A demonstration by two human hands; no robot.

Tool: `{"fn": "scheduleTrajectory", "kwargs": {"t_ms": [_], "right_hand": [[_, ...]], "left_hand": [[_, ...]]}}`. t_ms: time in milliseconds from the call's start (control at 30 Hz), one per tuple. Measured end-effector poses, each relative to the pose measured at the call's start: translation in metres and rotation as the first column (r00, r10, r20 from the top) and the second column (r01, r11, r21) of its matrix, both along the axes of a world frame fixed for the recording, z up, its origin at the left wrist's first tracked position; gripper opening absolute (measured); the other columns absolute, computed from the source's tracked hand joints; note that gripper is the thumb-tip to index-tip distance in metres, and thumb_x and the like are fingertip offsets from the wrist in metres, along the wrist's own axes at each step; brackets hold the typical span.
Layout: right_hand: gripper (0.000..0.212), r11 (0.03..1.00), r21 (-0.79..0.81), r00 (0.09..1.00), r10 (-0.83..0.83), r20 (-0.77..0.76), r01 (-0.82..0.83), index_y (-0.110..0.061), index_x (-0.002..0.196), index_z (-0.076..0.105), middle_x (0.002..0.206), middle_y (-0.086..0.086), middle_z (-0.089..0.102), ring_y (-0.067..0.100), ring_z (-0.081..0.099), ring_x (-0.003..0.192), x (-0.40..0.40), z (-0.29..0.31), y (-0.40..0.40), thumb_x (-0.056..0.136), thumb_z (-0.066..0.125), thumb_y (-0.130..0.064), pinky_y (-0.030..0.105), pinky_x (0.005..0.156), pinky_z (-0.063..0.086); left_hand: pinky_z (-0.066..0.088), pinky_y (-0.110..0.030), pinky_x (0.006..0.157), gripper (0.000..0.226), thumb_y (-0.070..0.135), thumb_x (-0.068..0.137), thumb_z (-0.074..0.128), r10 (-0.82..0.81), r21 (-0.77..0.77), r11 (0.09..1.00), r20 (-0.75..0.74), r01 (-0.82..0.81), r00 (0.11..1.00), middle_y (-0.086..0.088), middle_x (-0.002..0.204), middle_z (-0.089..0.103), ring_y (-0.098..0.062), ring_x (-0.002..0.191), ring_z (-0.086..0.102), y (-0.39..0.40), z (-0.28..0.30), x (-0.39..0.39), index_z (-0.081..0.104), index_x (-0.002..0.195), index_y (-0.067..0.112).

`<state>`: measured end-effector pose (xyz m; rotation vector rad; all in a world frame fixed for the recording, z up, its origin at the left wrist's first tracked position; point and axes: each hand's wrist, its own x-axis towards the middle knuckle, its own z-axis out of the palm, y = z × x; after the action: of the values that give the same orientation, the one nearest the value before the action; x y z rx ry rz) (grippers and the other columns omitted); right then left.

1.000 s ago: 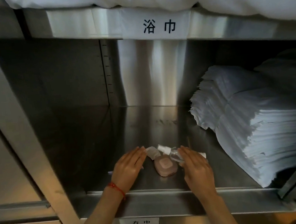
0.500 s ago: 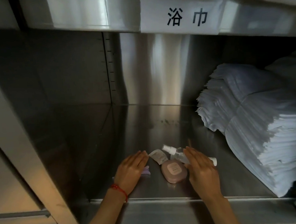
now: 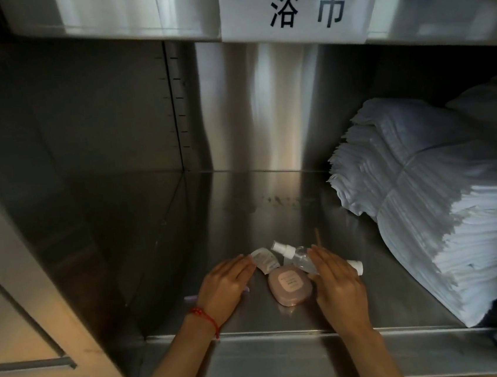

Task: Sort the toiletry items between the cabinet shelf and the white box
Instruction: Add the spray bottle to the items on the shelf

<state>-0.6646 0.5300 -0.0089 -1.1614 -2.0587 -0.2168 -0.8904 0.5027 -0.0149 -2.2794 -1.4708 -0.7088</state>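
Two hands, head view: left hand [image 3: 225, 286] and right hand [image 3: 337, 283] lie flat, fingers straight, flanking the pink soap case [image 3: 290, 286] near the shelf [image 3: 274, 210] front edge; versus a second ago they barely shift, still corralling. Count: one case, one sachet [image 3: 265, 258] behind it, two clear spray bottles [image 3: 297, 255], one purple item under left hand. White box unseen.

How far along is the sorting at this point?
Done: a pink soap case, sachet and clear spray bottle lie on the cabinet shelf. In hand: left hand and right hand flank them, flat. Left: unclear; no white box in view.
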Motion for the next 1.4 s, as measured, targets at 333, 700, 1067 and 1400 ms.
{"fn": "scheduleTrajectory", "kwargs": {"t_ms": [333,700,1067,1400], "right_hand": [[0.058,1.0,0.013,1.0,-0.005,0.001,0.005,0.002,0.105,0.069,0.106,0.017,0.07,0.032,0.069,0.093,0.005,0.001,0.002,0.05,0.086,0.01,0.049,0.077,0.056],[0.057,1.0,-0.009,1.0,-0.003,0.006,0.003,0.002,0.107,0.069,0.107,0.017,0.069,0.032,0.069,0.093,0.002,-0.001,0.004,0.053,0.085,0.011,0.05,0.074,0.057],[0.057,0.999,-0.014,0.999,-0.03,0.015,0.03,0.002,0.106,0.069,0.106,0.017,0.07,0.032,0.069,0.093,0.009,0.001,-0.001,0.052,0.084,0.012,0.049,0.074,0.058],[0.059,0.992,-0.027,0.991,-0.12,0.053,0.122,0.0,0.105,0.07,0.106,0.015,0.07,0.03,0.069,0.095,0.029,0.002,-0.015,0.05,0.083,0.014,0.047,0.079,0.057]], "left_hand": [[0.055,-0.022,0.065,0.062,0.019,0.021,0.096,-0.021,-0.068,0.997,0.051,0.025,0.998,0.003,0.077,0.074,-0.007,0.07,0.071,0.007,-0.002,0.008,0.077,0.079,0.014],[0.055,-0.023,0.069,0.055,0.021,0.03,0.096,-0.013,-0.081,0.997,0.045,0.017,0.999,0.0,0.083,0.075,-0.009,0.075,0.071,0.008,-0.004,0.008,0.077,0.081,0.014],[0.059,-0.03,0.068,0.055,0.016,0.037,0.096,0.008,-0.065,0.998,0.028,-0.006,1.0,-0.006,0.088,0.074,-0.015,0.078,0.072,0.008,-0.007,0.01,0.076,0.088,0.011],[0.058,-0.033,0.07,0.055,0.015,0.04,0.094,-0.05,-0.006,0.999,0.02,0.051,0.999,-0.01,0.091,0.074,-0.019,0.082,0.072,0.004,0.002,0.03,0.075,0.092,0.009]]}}
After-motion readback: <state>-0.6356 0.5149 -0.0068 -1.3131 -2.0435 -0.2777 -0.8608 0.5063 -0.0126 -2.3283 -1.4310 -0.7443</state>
